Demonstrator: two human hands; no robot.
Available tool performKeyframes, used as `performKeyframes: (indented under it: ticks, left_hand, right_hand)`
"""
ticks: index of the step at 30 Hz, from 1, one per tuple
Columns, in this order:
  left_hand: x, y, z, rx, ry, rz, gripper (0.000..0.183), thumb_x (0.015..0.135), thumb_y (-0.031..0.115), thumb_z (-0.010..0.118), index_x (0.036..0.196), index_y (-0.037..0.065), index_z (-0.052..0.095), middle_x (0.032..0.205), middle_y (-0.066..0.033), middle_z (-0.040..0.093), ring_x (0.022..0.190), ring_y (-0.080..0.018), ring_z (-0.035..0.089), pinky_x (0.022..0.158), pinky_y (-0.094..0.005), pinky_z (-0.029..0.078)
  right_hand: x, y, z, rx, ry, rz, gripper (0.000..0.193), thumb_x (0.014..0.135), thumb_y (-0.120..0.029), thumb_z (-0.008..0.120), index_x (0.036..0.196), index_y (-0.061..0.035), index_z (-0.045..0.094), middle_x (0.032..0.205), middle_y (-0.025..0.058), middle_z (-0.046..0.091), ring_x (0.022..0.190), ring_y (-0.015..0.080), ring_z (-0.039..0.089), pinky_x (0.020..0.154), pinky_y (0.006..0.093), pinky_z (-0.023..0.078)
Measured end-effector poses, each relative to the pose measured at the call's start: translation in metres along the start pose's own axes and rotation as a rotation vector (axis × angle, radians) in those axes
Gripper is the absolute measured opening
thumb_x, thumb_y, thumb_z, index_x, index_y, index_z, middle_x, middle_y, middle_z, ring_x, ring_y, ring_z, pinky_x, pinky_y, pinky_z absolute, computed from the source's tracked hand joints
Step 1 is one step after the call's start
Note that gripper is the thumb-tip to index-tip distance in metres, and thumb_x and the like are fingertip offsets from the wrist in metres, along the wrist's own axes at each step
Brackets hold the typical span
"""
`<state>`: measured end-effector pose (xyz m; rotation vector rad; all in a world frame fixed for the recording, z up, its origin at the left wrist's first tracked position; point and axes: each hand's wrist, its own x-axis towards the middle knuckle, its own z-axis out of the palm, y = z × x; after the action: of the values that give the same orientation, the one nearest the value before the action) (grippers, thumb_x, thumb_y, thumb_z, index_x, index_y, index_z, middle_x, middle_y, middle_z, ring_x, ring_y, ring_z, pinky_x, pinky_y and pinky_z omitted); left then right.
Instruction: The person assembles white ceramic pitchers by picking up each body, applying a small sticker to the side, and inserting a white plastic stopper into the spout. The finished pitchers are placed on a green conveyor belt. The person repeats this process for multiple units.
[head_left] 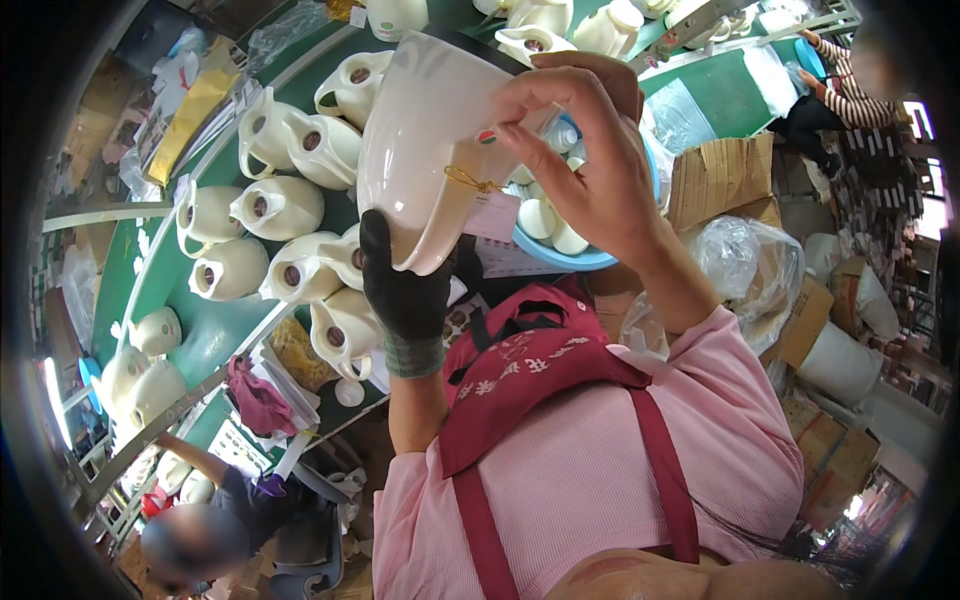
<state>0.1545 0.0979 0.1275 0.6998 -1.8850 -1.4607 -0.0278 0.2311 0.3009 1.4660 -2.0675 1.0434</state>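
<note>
A glossy cream jug [420, 130] with a dark rim is held up, tilted, in front of my chest. My left hand [408, 300], in a black glove, grips its lower end with the thumb up along the side. A gold twist tie [468, 180] and a pale pink tag [492, 215] hang by its handle. My bare right hand [590, 170] is at the jug's right side, thumb and index fingertips brought together beside a small red and green sticker [487, 136]. Whatever is between those fingertips is too small to make out.
Several cream jugs [280, 207] lie on the green bench [205, 325] at left. A blue basin [590, 262] of round white pieces [540, 218] stands behind my right hand. Cardboard boxes [725, 180] and plastic bags [735, 255] are at right. Co-workers sit lower left and far right.
</note>
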Motion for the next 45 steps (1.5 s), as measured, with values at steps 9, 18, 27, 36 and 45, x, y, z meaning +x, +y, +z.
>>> performKeyframes:
  ticks: [9,18,27,36,45]
  left_hand:
    - [0.004,0.027,0.0,0.412,0.036,0.286,0.087,0.072,0.011,0.09,0.144,-0.002,0.042,0.127,-0.0141,0.062,0.112,-0.0268,0.063,0.098,-0.0376,0.053]
    - [0.007,0.044,0.002,0.427,0.01,0.181,0.087,0.067,0.016,0.093,0.138,-0.008,0.049,0.129,-0.0249,0.062,0.111,-0.037,0.066,0.098,-0.0415,0.054]
    - [0.011,0.035,0.008,0.712,0.049,0.272,0.094,0.067,0.026,0.092,0.142,-0.009,0.047,0.137,-0.0293,0.058,0.125,-0.0431,0.059,0.104,-0.0428,0.05]
    - [0.164,0.061,0.059,-0.117,0.155,0.375,0.054,0.088,0.014,0.078,0.132,-0.001,0.052,0.13,-0.0169,0.057,0.118,-0.0306,0.056,0.106,-0.0439,0.045]
    - [0.383,-0.056,0.185,1.022,-0.348,0.988,0.061,0.076,0.033,0.081,0.13,0.011,0.061,0.121,-0.0169,0.065,0.113,-0.0399,0.056,0.099,-0.0534,0.04]
  right_hand:
    - [-0.001,0.007,0.007,0.023,0.021,0.011,0.03,0.085,-0.004,0.076,0.113,-0.0077,0.064,0.093,0.0017,0.072,0.113,0.0242,0.057,0.103,0.0382,0.038]
    - [-0.008,0.007,0.017,-0.112,0.087,0.03,0.044,0.082,-0.012,0.083,0.12,-0.0081,0.062,0.113,0.0061,0.069,0.122,0.0284,0.052,0.103,0.0396,0.038]
    - [-0.013,0.057,0.058,0.024,0.333,0.236,0.082,0.082,-0.038,0.084,0.145,-0.0061,0.041,0.148,0.0202,0.04,0.137,0.0385,0.037,0.113,0.0499,0.027]
    - [-0.087,0.128,0.051,0.033,0.427,0.667,0.051,0.088,-0.008,0.073,0.134,-0.0085,0.051,0.136,0.013,0.051,0.118,0.0279,0.05,0.099,0.0402,0.043]
    - [-0.127,0.138,0.05,0.189,0.375,0.759,0.042,0.085,0.007,0.065,0.124,-0.0079,0.058,0.13,0.0119,0.057,0.116,0.0263,0.056,0.089,0.0344,0.048]
